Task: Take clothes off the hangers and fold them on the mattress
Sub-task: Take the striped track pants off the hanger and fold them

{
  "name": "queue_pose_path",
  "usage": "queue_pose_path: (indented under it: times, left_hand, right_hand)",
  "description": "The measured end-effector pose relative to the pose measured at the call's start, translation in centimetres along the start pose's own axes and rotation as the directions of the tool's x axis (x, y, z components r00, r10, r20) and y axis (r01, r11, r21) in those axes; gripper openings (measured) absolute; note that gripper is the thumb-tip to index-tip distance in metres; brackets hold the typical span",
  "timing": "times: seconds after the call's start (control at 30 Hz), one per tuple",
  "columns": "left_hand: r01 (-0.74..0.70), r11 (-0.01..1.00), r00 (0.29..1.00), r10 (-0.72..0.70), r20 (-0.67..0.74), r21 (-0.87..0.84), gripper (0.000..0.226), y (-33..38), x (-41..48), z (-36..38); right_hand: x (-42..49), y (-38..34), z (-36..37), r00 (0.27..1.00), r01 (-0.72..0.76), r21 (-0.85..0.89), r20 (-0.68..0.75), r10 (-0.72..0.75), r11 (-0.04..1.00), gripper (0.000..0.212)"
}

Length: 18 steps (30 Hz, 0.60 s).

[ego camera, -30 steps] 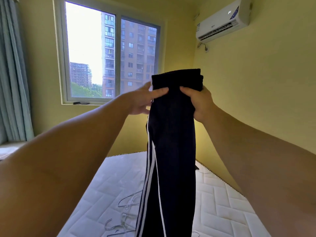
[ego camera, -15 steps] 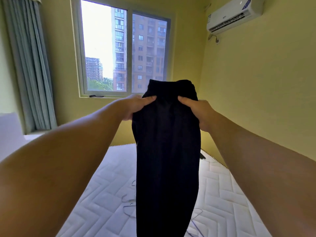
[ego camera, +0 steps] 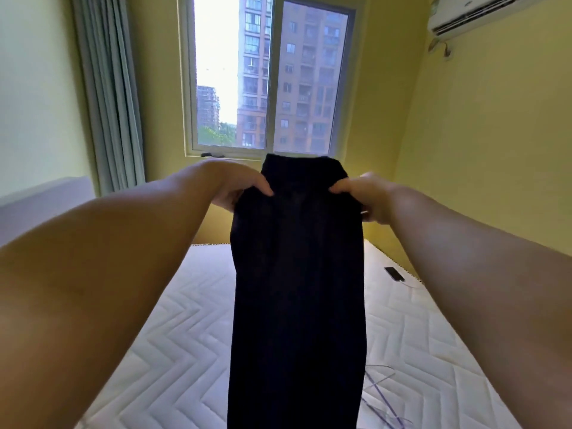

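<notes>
My left hand (ego camera: 238, 187) is out in front at about chest height, fingers curled over the upper left edge of the dark garment (ego camera: 297, 274) and pinching it. From there the cloth hangs straight down between my forearms as one narrow panel. Its long axis is upright, its top hem stands just above both grips, and its lower end runs out of the bottom of the view, so I cannot tell whether it touches the bed. My right hand (ego camera: 368, 196) mirrors the left, clamped on the upper right edge at nearly the same height. Neither hand is nearer; they share the load across the short width.

The mattress (ego camera: 173, 351) lies below and ahead of the hanging cloth. As I judge it, the coming move turns on swinging that upright axis down flat, away from me, with both hands keeping the top edge taut. To the right of the garment, a thin wire hanger (ego camera: 380, 385) lies on the quilting near the drop zone and could end up under the cloth. A phone (ego camera: 393, 273) sits further back, by the right edge.
</notes>
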<state>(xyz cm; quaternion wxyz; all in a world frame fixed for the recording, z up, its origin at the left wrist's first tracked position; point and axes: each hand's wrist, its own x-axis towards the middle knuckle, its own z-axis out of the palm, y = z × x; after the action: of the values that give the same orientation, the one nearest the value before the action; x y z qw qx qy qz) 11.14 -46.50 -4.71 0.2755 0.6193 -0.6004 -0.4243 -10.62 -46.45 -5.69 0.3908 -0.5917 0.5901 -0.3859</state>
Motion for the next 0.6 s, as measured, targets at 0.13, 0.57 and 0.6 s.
queue_pose_path:
  times: [0.13, 0.57, 0.6]
  left_hand:
    - [0.061, 0.983, 0.986, -0.032, -0.164, 0.175, 0.026, -3.4, 5.1, -0.6]
    - [-0.546, 0.790, 0.797, 0.386, -0.464, -0.281, 0.015, 2.8, 10.6, -10.9]
    - [-0.573, 0.780, 0.772, 0.410, -0.486, -0.251, 0.014, 3.3, 9.9, -11.5]
  right_hand:
    - [6.0, 1.7, 5.8, 0.998, -0.031, -0.172, -0.067, 0.020, 0.985, 0.026]
    - [13.4, -10.0, 10.0, 0.792, 0.557, 0.271, -0.459, -0.404, 0.785, 0.009]
    - [13.0, -10.9, 9.9, 0.781, 0.576, 0.267, -0.461, -0.422, 0.773, 0.008]
